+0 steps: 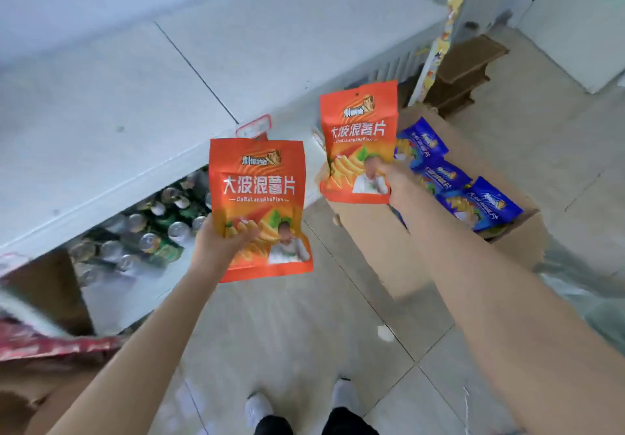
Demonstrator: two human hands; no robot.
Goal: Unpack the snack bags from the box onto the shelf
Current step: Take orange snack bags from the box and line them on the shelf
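Both hands are busy here, each one holding an orange bag of chips upright out in front of the white shelf (142,103). The left hand (220,242) is clamped on the lower left corner of the left bag (258,204), thumb on the printed front, fingers behind. The right hand (389,177) pinches the bottom right corner of the right bag (358,130) the same way, and that bag sits a bit higher and further out, just past the shelf's front edge.

The box (436,231) is on the floor to the right of the shelf, flaps open, with a row of blue bags (456,177) standing in it. The right hand hangs just above the near end of that row.

Under the shelf top, on the lower level, there's a crowd of cans (148,228), mostly green with silver tops. A red price tag holder (253,126) is clipped on the shelf's front edge, right above the left bag. Floor is pale tile, and white shoes (297,401) show at the bottom.
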